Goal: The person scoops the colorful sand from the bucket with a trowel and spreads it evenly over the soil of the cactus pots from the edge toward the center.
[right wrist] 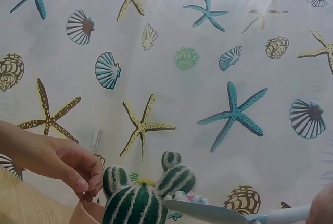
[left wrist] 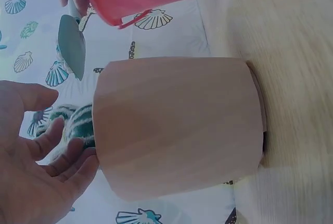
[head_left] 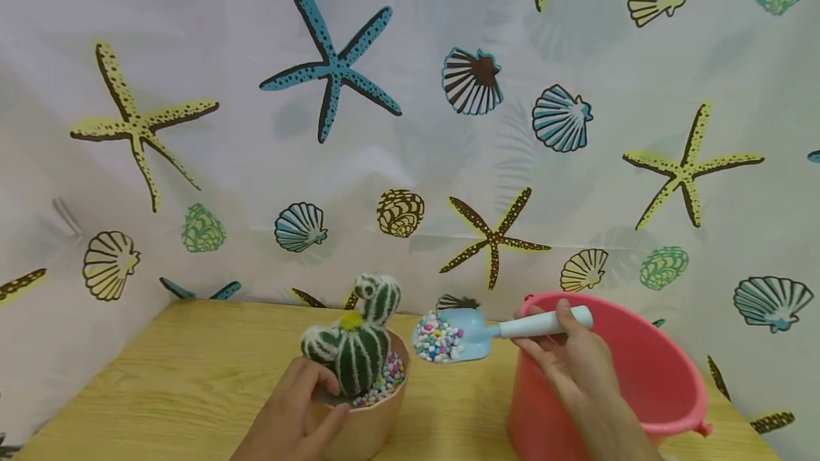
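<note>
My right hand (head_left: 579, 361) grips the white handle of a light blue shovel (head_left: 475, 336), with the thumb on top and fingers beneath. Small multicoloured pebbles (head_left: 438, 336) lie on its blade, raised just right of the pot. A knitted-looking green cactus (head_left: 359, 361), white-striped with a yellow top, stands in a tan pot (head_left: 361, 429). More pebbles (head_left: 392, 378) show around its base on the right. My left hand (head_left: 297, 404) is at the pot's near-left rim, fingers loosely bent beside the cactus. In the left wrist view its thumb stands apart from the fingers.
A pink bucket (head_left: 544, 404) stands on the wooden table (head_left: 192, 368) to the right, partly behind my right forearm. Its inside bottom is hidden. Behind the table hangs a white cloth (head_left: 410, 162) printed with starfish and shells.
</note>
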Available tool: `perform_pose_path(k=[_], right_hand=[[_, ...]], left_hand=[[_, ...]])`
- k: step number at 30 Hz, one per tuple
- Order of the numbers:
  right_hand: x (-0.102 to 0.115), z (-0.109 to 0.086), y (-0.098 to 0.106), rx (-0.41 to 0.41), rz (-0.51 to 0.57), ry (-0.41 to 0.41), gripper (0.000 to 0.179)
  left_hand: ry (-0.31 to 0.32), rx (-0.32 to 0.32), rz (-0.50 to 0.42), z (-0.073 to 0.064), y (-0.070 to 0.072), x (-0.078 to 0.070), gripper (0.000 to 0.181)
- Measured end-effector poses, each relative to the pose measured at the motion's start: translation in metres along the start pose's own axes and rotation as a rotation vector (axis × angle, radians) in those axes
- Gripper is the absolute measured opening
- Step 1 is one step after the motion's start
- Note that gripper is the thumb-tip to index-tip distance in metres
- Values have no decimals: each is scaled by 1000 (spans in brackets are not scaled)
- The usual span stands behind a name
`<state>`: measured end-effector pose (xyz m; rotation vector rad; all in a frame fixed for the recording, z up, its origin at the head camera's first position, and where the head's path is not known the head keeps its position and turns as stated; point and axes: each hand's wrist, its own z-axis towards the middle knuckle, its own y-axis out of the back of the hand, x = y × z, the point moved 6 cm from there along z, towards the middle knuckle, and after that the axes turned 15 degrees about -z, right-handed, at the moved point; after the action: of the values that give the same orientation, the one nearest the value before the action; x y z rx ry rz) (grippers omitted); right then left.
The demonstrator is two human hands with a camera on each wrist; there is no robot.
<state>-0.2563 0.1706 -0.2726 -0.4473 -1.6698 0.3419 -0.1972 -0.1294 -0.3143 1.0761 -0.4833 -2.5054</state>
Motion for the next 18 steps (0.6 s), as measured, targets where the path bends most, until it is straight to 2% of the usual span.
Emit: perform_pose_path(k=[7,13,15,18], right_hand=[[-5,0,-4,-2,-15,27,59],[-9,-2,-7,-4,-24,34,46],[-10,-3,-9,1,-39,40,41],[-12,-4,-13,10,-53,44,35]], left_hand=[[179,38,44,-2,8,18,26],[366,74,15,3,15,35,21],[421,108,-6,4,15,40,33],[484,171,-65,4,12,49,62]])
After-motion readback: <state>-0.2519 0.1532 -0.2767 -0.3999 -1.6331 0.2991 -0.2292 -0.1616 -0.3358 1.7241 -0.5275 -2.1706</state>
